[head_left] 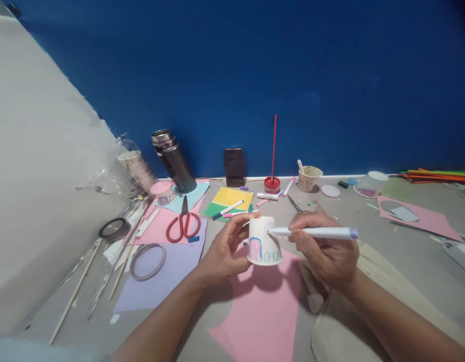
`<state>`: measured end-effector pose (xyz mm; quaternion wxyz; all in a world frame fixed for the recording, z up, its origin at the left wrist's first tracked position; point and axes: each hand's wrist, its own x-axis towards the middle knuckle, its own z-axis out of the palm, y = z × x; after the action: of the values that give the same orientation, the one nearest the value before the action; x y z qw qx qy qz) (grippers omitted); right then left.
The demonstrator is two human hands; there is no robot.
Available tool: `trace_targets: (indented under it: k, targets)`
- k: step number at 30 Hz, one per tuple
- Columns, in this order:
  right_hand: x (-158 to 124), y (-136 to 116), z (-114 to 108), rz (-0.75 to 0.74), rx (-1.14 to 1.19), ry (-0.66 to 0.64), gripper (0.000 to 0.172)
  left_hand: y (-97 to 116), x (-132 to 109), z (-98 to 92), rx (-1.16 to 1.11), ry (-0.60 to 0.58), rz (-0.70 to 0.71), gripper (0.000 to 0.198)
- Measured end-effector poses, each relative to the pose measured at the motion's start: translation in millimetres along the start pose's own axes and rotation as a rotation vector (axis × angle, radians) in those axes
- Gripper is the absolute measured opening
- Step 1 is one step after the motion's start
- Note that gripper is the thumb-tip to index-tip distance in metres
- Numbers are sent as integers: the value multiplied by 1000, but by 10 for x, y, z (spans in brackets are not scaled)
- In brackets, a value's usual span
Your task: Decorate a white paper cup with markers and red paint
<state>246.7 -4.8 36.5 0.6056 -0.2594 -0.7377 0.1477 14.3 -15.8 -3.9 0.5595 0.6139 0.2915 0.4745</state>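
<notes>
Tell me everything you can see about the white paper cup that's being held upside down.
The white paper cup is upside down, wide rim lowest, slightly tilted. Its side bears a pink patch arched in blue, with green scribbles near the rim. The left hand grips it over a pink paper sheet; the tip of a white marker pen in the right hand meets its upper side.

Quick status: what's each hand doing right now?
Left hand: closed on the upturned paper cup.
Right hand: closed on a white marker, tip at the cup's side.
</notes>
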Motion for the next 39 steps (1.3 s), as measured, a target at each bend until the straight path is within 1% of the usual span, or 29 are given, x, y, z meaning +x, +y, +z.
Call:
trace_targets:
  k: [4,14,19,23,31,39]
  targets:
    - [46,-29,14,-44,8,-16,12,-5,-2,4,1,5,5,77]
    - [23,1,-5,-63,31,-34,14,8,-3,24,0,-2,-6,76]
    - [20,-1,0,-53,12,-52,12,-35,-24,-8,-17,-2,-30,76]
    - [26,14,-17,-29,-44,-34,13,-22,-27,-25,-48,19,-60,76]
    - [24,7,-30,3,-65,2,12,-26,-10,-37,-80,9,-34,75]
    - [23,16,-27,8,-70,0,12,-22,-10,-36,-79,1,-37,75]
